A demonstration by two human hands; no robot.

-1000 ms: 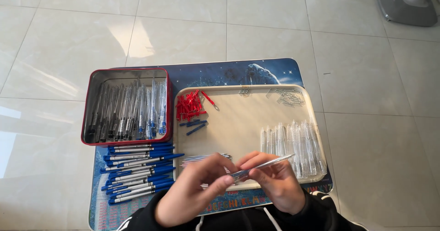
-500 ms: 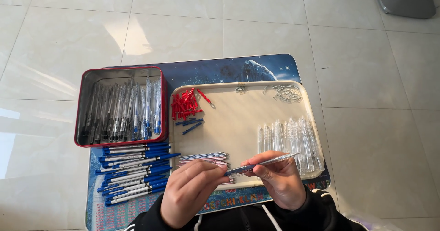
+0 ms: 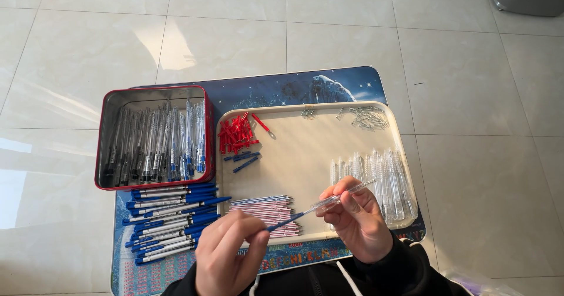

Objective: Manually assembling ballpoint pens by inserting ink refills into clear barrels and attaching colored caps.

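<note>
Hands [image 3: 352, 217] pinching pen [image 3: 317, 207] ends

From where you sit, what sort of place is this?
Probably a home corner set up for assembling pens by hand: a small table on a tiled floor, a beige tray of pen parts, and a red tin of clear barrels.

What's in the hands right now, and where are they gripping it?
The right hand pinches a clear pen barrel around its middle. The left hand holds the blue refill by its near end, its far end at the barrel's mouth.
</note>
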